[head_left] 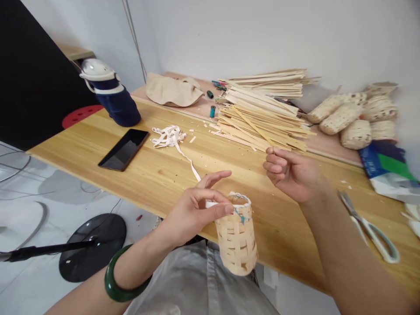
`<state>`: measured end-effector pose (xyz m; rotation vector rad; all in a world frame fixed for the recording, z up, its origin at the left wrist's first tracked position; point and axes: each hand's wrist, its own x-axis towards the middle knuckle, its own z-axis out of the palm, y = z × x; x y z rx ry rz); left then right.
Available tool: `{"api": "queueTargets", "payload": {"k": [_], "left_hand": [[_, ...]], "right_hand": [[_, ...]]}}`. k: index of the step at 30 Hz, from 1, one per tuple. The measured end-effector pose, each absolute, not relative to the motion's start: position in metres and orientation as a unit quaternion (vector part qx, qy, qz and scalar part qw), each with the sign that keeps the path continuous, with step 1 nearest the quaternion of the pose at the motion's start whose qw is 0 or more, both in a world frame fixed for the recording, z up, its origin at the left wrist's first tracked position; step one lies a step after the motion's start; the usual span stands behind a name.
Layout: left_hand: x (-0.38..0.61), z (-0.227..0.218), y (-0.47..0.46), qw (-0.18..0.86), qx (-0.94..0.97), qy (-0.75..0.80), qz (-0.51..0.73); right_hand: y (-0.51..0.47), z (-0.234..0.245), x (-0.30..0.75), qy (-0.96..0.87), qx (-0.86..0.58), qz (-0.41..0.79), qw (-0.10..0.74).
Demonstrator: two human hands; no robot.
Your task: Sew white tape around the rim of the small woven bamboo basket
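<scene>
A small woven basket (236, 245) of pale wood strips hangs at the table's front edge, above my lap, its open mouth up. My left hand (200, 205) pinches it at the rim, thumb and fingers closed on the near left side. White tape (190, 164) runs from a loose pile (169, 136) on the table to that hand and along the rim. Teal thread (241, 216) shows at the rim. Raised to the right of the basket, my right hand (285, 173) has its fingers pinched together; what they hold is too small to make out.
Scissors (370, 232) lie at the right. Bundled wood strips (262, 118), thread spools (212, 111) and a cloth (173, 89) sit along the back, with several finished woven baskets (348, 113) at the back right. A phone (124, 149) and a blue bottle (114, 98) occupy the left.
</scene>
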<state>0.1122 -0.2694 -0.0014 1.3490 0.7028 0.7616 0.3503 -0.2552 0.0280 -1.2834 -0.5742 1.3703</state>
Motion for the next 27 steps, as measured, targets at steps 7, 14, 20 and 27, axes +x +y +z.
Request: {"api": "queueTargets", "payload": {"k": [7,14,20,27], "left_hand": [[0.103,0.0,-0.273,0.689,0.57,0.306,0.325],[0.105,-0.007,-0.274,0.705,0.548,0.314,0.323],[0.105,-0.007,-0.273,0.687,0.518,0.379,0.34],[0.108,-0.007,-0.272,0.652,0.515,0.423,0.361]], "right_hand": [[-0.237,-0.018,0.398,-0.156,-0.598,0.528,0.582],[-0.241,-0.013,0.41,-0.157,-0.617,0.497,0.589],[-0.281,0.017,0.354,-0.237,-0.604,0.538,0.538],[-0.336,0.015,0.283,-0.524,-0.652,0.414,0.359]]}}
